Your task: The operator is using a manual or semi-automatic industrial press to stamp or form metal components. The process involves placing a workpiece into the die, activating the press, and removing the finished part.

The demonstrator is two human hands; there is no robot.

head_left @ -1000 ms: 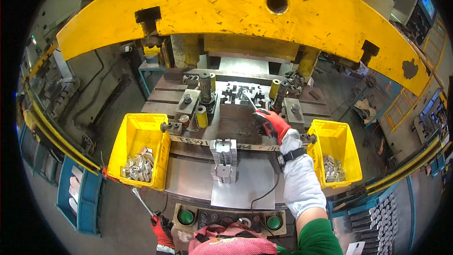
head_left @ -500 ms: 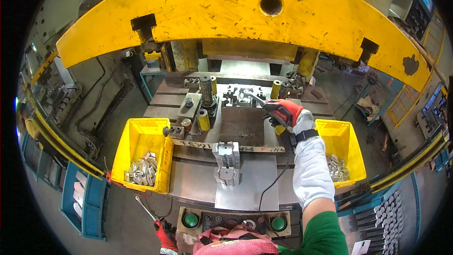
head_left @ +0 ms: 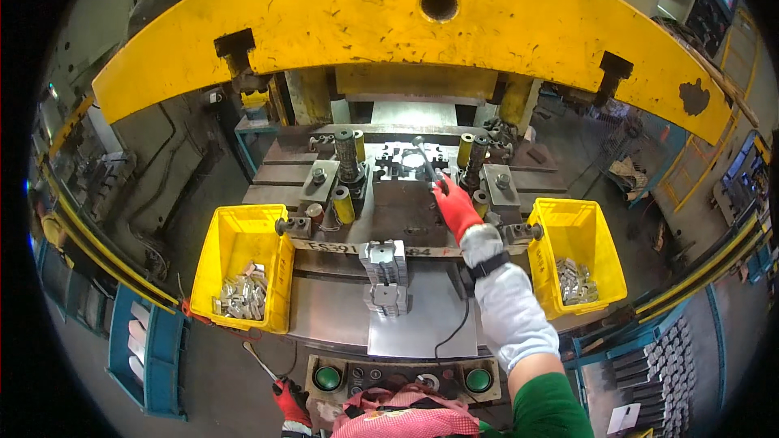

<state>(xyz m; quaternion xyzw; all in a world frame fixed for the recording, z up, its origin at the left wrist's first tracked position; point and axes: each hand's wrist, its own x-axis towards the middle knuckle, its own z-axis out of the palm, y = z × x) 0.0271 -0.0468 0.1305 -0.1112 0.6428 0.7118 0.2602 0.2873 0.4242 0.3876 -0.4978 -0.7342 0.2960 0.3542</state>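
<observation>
My right hand [head_left: 456, 207], in a red glove and white sleeve, reaches over the press bed. Its fingers are closed round a grey rod-like tool [head_left: 427, 161] with a rounded head. That tool slants over the bright metal die [head_left: 398, 164], which has a shiny round piece [head_left: 413, 161] in its middle. Low at the left, my left hand [head_left: 291, 403], also red-gloved, is closed on a thin metal rod [head_left: 264, 363] with a widened tip. Two stacks of silver metal parts, a taller stack [head_left: 382, 258] and a lower stack [head_left: 389, 298], stand on the metal sheet in front of the die.
A yellow press beam [head_left: 349, 20] spans above. Dark and yellow posts [head_left: 346, 154] flank the die. Yellow bins, one left [head_left: 280, 276] and one right [head_left: 584, 231], hold small metal pieces. A control panel with green buttons [head_left: 328, 379] lies nearest me; a black cable [head_left: 458, 332] crosses the sheet.
My right hand has moved left, and its tool has swung from pointing leftward to pointing away from me across the die. My left hand still holds its rod. The view has shifted slightly.
</observation>
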